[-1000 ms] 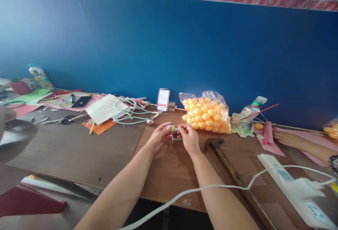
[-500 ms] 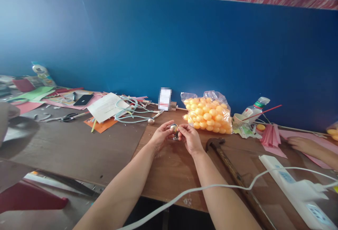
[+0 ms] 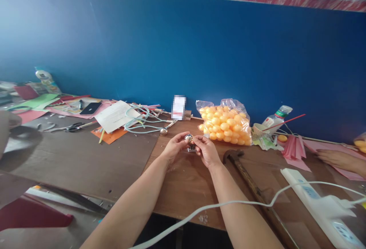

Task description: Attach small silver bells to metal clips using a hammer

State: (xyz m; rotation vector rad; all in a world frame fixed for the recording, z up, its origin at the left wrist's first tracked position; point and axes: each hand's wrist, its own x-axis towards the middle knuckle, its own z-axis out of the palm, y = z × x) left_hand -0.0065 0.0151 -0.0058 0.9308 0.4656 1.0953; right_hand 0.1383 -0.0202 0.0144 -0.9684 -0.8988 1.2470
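Observation:
Between my two hands is a shiny silver metal ball point(image 3: 188, 137), held just above the brown table point(image 3: 183, 188). The fingers of my left hand point(image 3: 175, 146) close on its left side. My right hand point(image 3: 208, 150) pinches at its right side, fingertips touching it. Below the ball shows a small dark and pale piece point(image 3: 191, 148); whether it is joined to the ball I cannot tell. A second silver ball point(image 3: 164, 131) lies on the table to the left, by a looped pale blue cord point(image 3: 143, 131).
A clear bag of orange balls point(image 3: 225, 125) stands behind my right hand. To the right lie a hammer point(image 3: 243, 171), a white power strip point(image 3: 314, 199) and pink paper, with another person's hand point(image 3: 333, 158). Scissors point(image 3: 74, 127) and papers lie left. A white cable point(image 3: 228, 203) crosses my right forearm.
My hands stay almost in place, with the fingers shifting slightly around the silver ball. The other person's hand has moved a little to the right.

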